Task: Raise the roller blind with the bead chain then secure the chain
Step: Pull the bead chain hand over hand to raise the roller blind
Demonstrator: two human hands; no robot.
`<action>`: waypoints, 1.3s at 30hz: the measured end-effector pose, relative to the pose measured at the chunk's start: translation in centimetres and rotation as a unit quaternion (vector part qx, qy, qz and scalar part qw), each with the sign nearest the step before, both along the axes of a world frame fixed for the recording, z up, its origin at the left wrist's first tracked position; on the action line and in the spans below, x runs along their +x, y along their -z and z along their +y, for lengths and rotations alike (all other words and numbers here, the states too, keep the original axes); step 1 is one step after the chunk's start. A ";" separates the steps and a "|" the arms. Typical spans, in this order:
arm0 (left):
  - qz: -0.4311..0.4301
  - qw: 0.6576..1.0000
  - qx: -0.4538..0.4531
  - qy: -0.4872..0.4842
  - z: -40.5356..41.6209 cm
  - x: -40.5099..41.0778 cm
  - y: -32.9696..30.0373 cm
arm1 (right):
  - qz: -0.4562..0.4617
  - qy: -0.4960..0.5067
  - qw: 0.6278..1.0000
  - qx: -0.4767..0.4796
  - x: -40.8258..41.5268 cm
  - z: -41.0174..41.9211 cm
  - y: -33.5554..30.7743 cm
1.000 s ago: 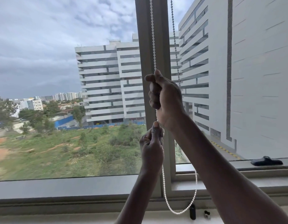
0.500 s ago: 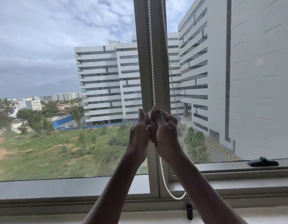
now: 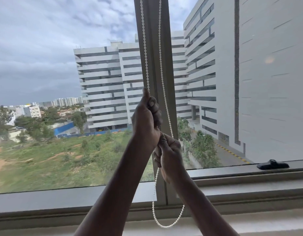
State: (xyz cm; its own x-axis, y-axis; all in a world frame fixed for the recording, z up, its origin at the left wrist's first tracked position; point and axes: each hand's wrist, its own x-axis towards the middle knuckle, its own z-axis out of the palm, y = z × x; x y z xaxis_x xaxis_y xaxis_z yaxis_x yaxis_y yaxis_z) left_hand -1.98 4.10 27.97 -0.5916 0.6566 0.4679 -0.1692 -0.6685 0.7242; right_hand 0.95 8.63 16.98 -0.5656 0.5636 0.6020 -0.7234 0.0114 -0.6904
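Beyond the window frame stand pale buildings. We grip the front strand of the bead chain, left hand above right hand, fingers clamped round it; its loop hangs near the sill.

Glossy white plastic bead chain against a matt grey metal window frame.

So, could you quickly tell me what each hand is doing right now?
Left hand: closed on the bead chain.
Right hand: closed on the same chain, just below.
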 end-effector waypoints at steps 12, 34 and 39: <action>0.096 0.975 0.087 -0.182 -0.7 -0.4 3.7 | -0.066 0.028 0.987 0.144 2.0 1.0 -6.6; 0.111 0.978 0.041 -0.169 1.0 0.5 9.1 | 0.083 -0.001 0.996 -0.016 1.8 -1.9 -12.5; 0.124 0.991 0.003 -0.050 0.1 -1.4 7.6 | 0.083 -0.004 0.997 -0.006 1.3 -1.5 -9.4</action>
